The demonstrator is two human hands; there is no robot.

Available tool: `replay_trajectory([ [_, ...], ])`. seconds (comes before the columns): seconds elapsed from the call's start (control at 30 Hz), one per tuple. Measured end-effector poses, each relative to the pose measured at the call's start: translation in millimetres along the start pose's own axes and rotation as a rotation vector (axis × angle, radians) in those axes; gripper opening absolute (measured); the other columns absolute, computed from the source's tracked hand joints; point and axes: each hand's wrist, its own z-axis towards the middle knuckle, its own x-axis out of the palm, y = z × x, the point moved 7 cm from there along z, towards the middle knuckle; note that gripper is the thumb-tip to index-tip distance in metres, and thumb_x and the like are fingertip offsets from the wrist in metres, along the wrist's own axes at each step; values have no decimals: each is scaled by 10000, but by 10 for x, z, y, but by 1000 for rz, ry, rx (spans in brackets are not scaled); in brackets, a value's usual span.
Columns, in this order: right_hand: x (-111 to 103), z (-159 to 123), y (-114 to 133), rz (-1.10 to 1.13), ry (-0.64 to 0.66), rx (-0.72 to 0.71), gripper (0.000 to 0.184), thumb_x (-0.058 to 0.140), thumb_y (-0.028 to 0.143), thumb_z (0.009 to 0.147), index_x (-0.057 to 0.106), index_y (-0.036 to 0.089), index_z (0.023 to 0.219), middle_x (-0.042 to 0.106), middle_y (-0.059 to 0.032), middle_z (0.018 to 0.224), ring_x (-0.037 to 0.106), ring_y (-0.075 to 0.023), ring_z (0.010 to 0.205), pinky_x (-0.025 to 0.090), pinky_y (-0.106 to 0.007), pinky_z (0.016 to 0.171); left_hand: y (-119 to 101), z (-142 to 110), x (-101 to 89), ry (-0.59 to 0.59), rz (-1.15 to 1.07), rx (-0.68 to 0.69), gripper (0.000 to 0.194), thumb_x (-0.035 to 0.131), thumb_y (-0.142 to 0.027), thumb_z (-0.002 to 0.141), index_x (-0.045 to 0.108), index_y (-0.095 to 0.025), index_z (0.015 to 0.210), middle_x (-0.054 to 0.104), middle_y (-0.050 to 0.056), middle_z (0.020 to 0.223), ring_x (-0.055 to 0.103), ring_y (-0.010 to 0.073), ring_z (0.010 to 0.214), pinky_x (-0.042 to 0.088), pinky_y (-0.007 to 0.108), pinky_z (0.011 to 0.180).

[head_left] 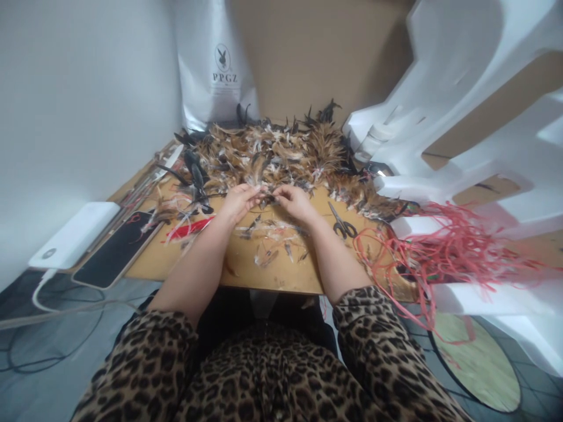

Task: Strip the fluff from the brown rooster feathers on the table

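Note:
My left hand (241, 201) is closed in a pinch on a brown feather (257, 170), which stands up from the fingertips. Close beside it, my right hand (292, 202) has thumb and forefinger pressed together near the feather's lower end; what sits between them is too small to make out. Just beyond both hands spreads a large heap of brown feathers (281, 149), with black feathers (193, 170) at its left side. Loose feather bits (266, 255) and pale fluff lie on the table (272, 278) below my hands.
Black scissors (342, 223) lie right of my right forearm. Tangled red strips (466, 249) hang over white foam pieces (457, 299) at the right. At left are a phone (118, 249), a white power bank (74, 234) with a cable, and a red bundle (191, 227). A white bag (215, 76) stands behind.

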Motion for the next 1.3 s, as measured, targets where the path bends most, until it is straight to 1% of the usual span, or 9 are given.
replay_trajectory([
  [0.17,-15,-20,76,-91,-20,-9,168,499,195,705,637,148,787,624,-25,758,521,-119,679,389,-231,671,42,19,-29,-41,159,-1,191,742,-229,622,656,-75,695,681,95,673,606,86,546,464,162,520],
  [0.27,-22,-22,80,-133,-44,-9,144,511,192,685,632,153,753,614,-22,739,513,-120,672,384,-232,659,56,25,-29,-51,244,-9,213,758,-249,598,657,-74,666,666,92,617,592,90,509,461,173,498],
  [0.47,-5,5,-41,-28,-60,32,151,514,243,707,617,145,760,609,-20,728,512,-115,649,390,-231,636,72,50,-50,-67,290,18,208,764,-244,582,654,-82,655,675,89,651,595,92,520,475,183,495],
  [0.63,2,3,9,-63,-34,-20,148,503,239,729,617,146,747,602,-24,737,507,-119,675,377,-235,660,36,80,-143,-118,265,57,203,735,-251,622,663,-84,712,687,89,711,617,90,561,469,159,496],
  [0.7,5,-1,47,-89,-18,-40,145,499,234,735,616,149,745,596,-24,732,502,-121,675,371,-238,664,21,80,-145,-112,273,62,195,727,-250,631,663,-85,712,687,90,712,621,93,571,474,162,509],
  [0.83,3,2,83,-119,-3,-55,141,495,226,740,613,148,738,595,-31,734,504,-128,685,365,-242,667,-6,47,-79,-82,366,66,166,714,-236,645,658,-82,675,669,89,639,604,100,529,466,182,496],
  [0.97,-26,5,79,-115,-34,-71,137,494,218,739,609,144,741,597,-37,748,512,-131,696,373,-244,678,-19,6,-28,-77,413,48,161,715,-228,646,644,-85,631,659,90,613,578,99,490,453,196,474],
  [1.2,-31,3,89,-178,-53,-100,127,499,208,739,613,151,739,596,-27,741,511,-128,687,382,-247,671,43,20,-23,-21,445,3,126,684,-191,668,643,-72,652,650,69,601,588,97,498,471,196,499],
  [1.3,-57,10,71,-148,-121,-85,126,511,210,737,623,154,747,601,-29,747,519,-131,703,396,-255,689,61,37,-38,-40,387,-8,102,680,-154,668,632,-66,649,642,64,583,591,95,489,474,191,504],
])
